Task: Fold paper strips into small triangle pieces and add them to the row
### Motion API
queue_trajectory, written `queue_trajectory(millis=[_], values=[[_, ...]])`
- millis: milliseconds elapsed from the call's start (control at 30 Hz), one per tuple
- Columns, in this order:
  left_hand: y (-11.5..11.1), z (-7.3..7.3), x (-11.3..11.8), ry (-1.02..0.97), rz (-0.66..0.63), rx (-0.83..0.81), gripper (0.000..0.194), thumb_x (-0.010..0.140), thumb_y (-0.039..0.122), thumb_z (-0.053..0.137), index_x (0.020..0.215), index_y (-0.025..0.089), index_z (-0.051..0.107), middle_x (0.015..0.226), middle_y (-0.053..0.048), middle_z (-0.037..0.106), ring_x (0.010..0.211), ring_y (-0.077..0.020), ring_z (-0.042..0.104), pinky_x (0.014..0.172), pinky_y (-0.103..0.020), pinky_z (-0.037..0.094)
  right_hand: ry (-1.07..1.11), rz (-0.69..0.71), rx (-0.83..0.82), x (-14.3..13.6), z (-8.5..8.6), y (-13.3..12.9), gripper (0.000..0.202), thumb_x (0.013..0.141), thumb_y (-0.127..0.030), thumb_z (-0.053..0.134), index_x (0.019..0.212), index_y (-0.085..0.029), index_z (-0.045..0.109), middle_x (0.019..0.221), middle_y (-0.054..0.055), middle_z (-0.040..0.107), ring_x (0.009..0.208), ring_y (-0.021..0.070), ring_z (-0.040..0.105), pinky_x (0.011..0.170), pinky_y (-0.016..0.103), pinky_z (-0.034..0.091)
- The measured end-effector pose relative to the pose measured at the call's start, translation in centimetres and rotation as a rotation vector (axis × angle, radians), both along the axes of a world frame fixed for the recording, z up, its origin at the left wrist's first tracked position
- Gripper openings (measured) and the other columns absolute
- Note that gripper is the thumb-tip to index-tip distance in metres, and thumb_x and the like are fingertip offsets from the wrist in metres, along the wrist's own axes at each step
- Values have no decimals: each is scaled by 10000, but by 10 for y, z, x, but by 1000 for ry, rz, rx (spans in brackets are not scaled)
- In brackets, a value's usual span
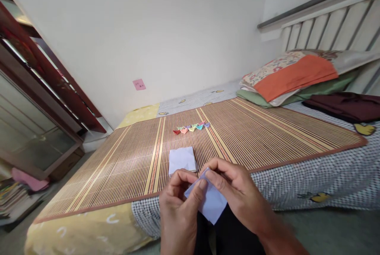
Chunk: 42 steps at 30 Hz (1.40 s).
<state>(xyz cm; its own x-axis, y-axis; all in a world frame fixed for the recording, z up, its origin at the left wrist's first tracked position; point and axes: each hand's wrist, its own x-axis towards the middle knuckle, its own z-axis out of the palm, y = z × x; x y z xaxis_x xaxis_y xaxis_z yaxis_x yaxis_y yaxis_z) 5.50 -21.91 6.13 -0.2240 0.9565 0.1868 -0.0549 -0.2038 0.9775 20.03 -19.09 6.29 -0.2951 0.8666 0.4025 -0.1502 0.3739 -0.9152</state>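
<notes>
A lavender sheet of paper [213,201], partly folded, is held up between both hands in front of the bed's edge. My left hand [182,203] pinches its left side between thumb and fingers. At the upper edge, my right hand [234,187] grips the same paper, thumb on the near face. Just beyond the hands a stack of pale square paper [181,159] lies on the bamboo mat. Farther back sits a row of several small folded paper pieces [192,127] in red, peach, yellow, teal and purple. The fingertips behind the paper are partly hidden.
The striped bamboo mat [124,172] covers much of the bed. Pillows with an orange cover [297,77] and a dark maroon cloth [344,106] lie at the right, by the headboard [335,29]. A pink note [139,84] is on the wall. Papers [13,197] are piled at left.
</notes>
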Motion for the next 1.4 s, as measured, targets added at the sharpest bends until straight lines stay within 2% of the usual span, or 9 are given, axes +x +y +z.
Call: queue_trajectory(millis=[333,467,600,733,867,967,1067,1200,1400], values=[[1,-3,0,2,61,17,329,793,411,845,739,168,629,648,16,607,560,-97,512,509,-179,432,-42,31,-72,3,-2,1,161,953,-346,714,897,-197,693,798,-20,652,731,131,580,647,222,465],[6,-6,-3,-24,-12,-17,332,798,400,848,747,168,616,657,23,596,581,-93,508,534,-177,431,-112,18,-35,4,-1,3,227,1000,-335,646,822,-196,640,732,-36,574,674,122,509,589,228,403],[18,-4,-8,-81,-133,-77,316,763,387,876,767,166,650,669,13,627,595,-102,530,561,-196,440,-174,42,19,7,-1,15,259,1049,-334,550,836,-199,612,757,-27,569,702,132,511,627,248,396],[44,3,-10,-17,-146,-29,325,762,374,873,663,160,650,607,21,580,570,-97,497,542,-194,404,-199,14,31,6,1,42,380,1075,-401,475,752,-206,519,687,-42,454,636,127,425,581,261,341],[82,3,-11,53,-78,21,347,784,408,839,652,169,626,596,21,560,552,-110,482,515,-212,387,-169,-4,42,-1,7,80,315,1049,-414,529,824,-204,597,717,-31,539,633,129,476,565,258,362],[113,-1,-13,171,-28,46,328,826,413,792,668,169,637,614,9,572,578,-125,489,528,-226,394,-205,-95,112,-10,8,108,315,1045,-366,525,782,-201,573,716,-26,542,652,131,495,593,264,372],[143,-6,-15,222,1,53,304,815,389,793,676,175,627,621,16,563,591,-127,479,536,-227,393,-192,-160,135,-19,-1,136,349,1062,-358,475,751,-205,518,690,-34,482,641,132,466,596,272,357],[176,-13,-18,142,-74,-30,317,724,355,843,663,186,583,610,33,535,562,-121,463,516,-228,385,-32,-120,39,-27,-19,174,376,1065,-431,474,760,-212,503,672,-48,412,608,127,386,553,262,323],[198,-22,-27,41,-151,-40,339,728,385,826,637,190,564,583,40,486,540,-109,408,512,-231,356,121,-5,-81,-40,-42,212,392,1026,-485,562,754,-205,522,667,-54,395,600,118,345,543,248,302]])
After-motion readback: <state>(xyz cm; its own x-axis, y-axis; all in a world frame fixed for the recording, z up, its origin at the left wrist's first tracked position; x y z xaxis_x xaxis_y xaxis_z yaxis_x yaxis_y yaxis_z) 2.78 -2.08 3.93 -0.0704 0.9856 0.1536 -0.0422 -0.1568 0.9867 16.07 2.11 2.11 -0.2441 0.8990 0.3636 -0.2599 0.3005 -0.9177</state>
